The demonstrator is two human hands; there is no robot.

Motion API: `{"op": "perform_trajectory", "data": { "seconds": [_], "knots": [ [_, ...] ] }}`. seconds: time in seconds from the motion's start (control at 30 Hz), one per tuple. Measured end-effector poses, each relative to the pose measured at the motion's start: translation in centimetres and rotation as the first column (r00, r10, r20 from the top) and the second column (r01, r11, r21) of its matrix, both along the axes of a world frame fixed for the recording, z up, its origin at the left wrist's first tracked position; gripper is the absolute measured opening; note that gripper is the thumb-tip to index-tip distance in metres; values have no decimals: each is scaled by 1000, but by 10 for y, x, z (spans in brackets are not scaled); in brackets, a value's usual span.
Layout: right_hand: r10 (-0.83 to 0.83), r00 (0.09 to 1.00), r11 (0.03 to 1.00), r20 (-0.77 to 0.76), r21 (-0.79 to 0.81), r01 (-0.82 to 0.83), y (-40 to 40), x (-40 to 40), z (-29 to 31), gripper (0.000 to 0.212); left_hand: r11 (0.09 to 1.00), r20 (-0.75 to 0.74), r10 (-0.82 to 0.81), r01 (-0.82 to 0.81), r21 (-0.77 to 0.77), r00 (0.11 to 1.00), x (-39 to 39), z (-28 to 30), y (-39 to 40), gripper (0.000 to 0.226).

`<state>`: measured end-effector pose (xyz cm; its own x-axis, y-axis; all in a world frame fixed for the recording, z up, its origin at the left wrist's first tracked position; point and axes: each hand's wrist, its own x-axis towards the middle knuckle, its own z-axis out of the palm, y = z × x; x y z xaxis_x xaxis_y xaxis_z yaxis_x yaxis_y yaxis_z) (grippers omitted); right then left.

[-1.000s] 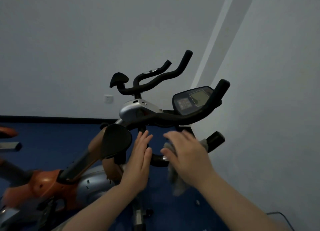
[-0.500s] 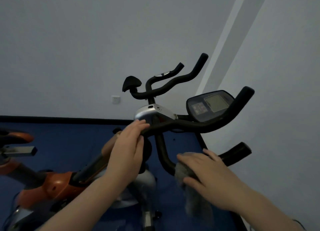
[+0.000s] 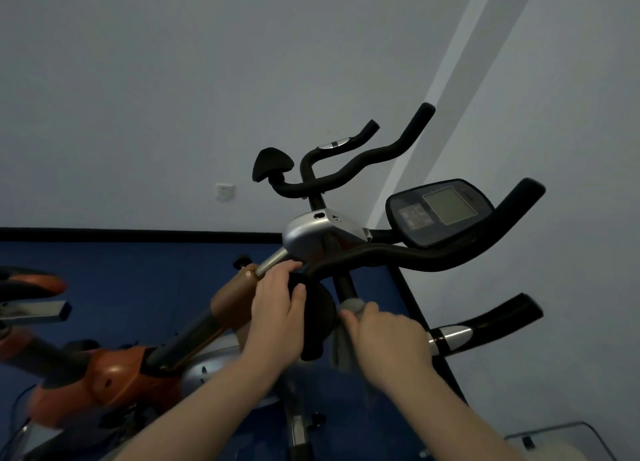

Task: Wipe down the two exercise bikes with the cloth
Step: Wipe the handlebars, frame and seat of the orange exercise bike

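Centrally, the right hand (image 3: 388, 343) curls around a grey cloth (image 3: 349, 322), pressing it to the near bike's handlebar (image 3: 415, 256) stem. Just beside it, the left hand (image 3: 277, 318) grips a black elbow pad (image 3: 318, 308). Beyond both: blue floor (image 3: 138, 270), pale wall (image 3: 173, 79).

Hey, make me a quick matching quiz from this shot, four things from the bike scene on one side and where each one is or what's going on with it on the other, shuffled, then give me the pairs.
Column one:
1. cloth
2. console
3. elbow pad
4. wall socket

Column two:
A. on the wall above the black skirting
B. gripped by the left hand
C. held by the right hand against the handlebar stem
D. mounted above the near handlebar, screen dark

Pairs: 1-C, 2-D, 3-B, 4-A
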<state>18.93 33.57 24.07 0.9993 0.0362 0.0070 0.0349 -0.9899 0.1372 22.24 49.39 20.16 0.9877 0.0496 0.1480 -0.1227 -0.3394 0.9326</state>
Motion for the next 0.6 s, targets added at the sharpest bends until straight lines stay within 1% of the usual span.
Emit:
{"op": "perform_trajectory", "data": {
  "seconds": [0.03, 0.07, 0.1, 0.13, 0.17, 0.2, 0.27, 0.33, 0.37, 0.43, 0.5, 0.53, 0.6],
  "knots": [
    [40, 997, 998, -62, 57, -36, -2, 14, 0, 38, 1000, 5, -2, 2, -7, 1000, 0, 0, 0, 30],
    [59, 987, 994, -146, 94, -46, -2, 24, 5, 43, 1000, 10, -1, 1, -15, 1000, 0, 0, 0, 30],
    [62, 976, 995, -210, 88, -45, 0, 30, 7, 44, 1000, 11, 1, -1, -26, 1000, -1, 0, 0, 29],
    [44, 978, 997, -203, 76, -29, 1, 29, 2, 39, 999, 10, 0, 1, -37, 1000, -1, 0, 0, 29],
    [-9, 980, 998, -198, 61, 21, 2, 24, 0, 40, 999, 8, -4, 4, -49, 1000, -2, 0, 0, 29],
    [-47, 986, 998, -157, 35, 53, 3, 16, -5, 46, 998, 11, -8, 9, -60, 1000, -2, 0, 1, 29],
    [-36, 991, 999, -126, 13, 38, 0, 12, -10, 48, 997, 29, -12, 14, -78, 999, -2, -1, 0, 29],
    [-1, 981, 997, -193, 76, 16, -4, 25, -5, 38, 996, 40, -15, 18, -86, 999, 0, -2, 0, 28],
    [8, 981, 993, -195, 114, 15, -2, 35, -3, 37, 996, 41, -22, 25, -91, 999, 0, -3, 0, 27],
    [-58, 992, 981, -111, 176, 77, 8, 47, -2, 38, 994, 46, -22, 26, -104, 999, 1, -5, 0, 26],
    [-145, 989, 965, -34, 216, 148, 12, 47, -7, 46, 994, 60, -25, 31, -104, 998, 1, -6, -1, 25],
    [-144, 989, 961, -28, 235, 146, 12, 44, -9, 48, 994, 63, -28, 34, -101, 998, 1, -6, -1, 25],
    [-108, 991, 958, -85, 258, 127, 6, 33, -6, 46, 995, 59, -42, 48, -89, 997, 1, -4, 0, 25]
  ]
}}
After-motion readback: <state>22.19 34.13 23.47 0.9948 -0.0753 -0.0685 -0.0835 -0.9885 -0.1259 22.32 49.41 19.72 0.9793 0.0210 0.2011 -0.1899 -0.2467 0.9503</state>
